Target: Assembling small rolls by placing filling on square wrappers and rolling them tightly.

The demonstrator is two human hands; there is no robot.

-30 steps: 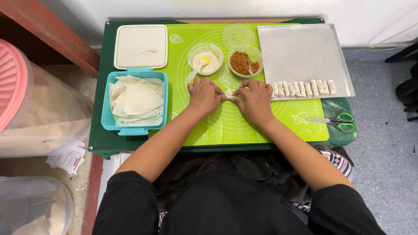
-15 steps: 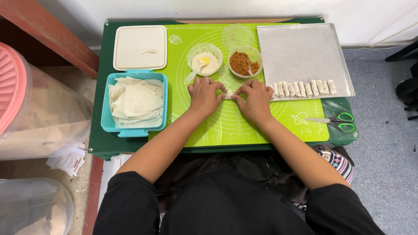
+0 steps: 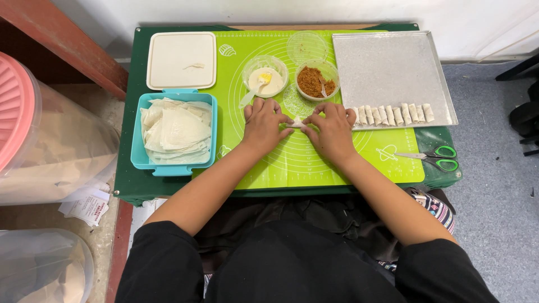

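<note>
2 hands on 1 wrapper, 8 rolls, 2 bowls

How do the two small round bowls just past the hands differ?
The left bowl holds a pale, creamy paste; the right bowl holds brown, crumbly filling. The left bowl's spoon is large and white, its handle sticking out over the rim toward the left hand; the right bowl's utensil is small and stays inside, above the right hand. Both are clear, round, alike in size and stand side by side on the green mat.
</note>
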